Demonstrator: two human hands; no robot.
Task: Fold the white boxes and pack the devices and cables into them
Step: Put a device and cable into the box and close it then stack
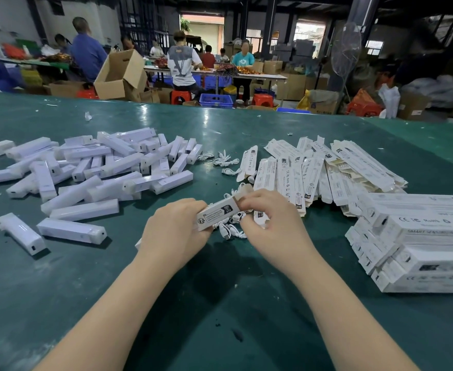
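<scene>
My left hand grips a white printed box around its near end, above the green table. My right hand pinches the box's far end, where a flap stands open. Small white coiled cables lie under and between my hands. A heap of white bar-shaped devices covers the table's left half. Flat unfolded boxes are spread at the centre right. Packed boxes are stacked at the right edge.
More cables lie between the device heap and the flat boxes. Paper scraps dot the far table. Beyond the table several people sit at other benches among cardboard boxes, blue crates and red stools.
</scene>
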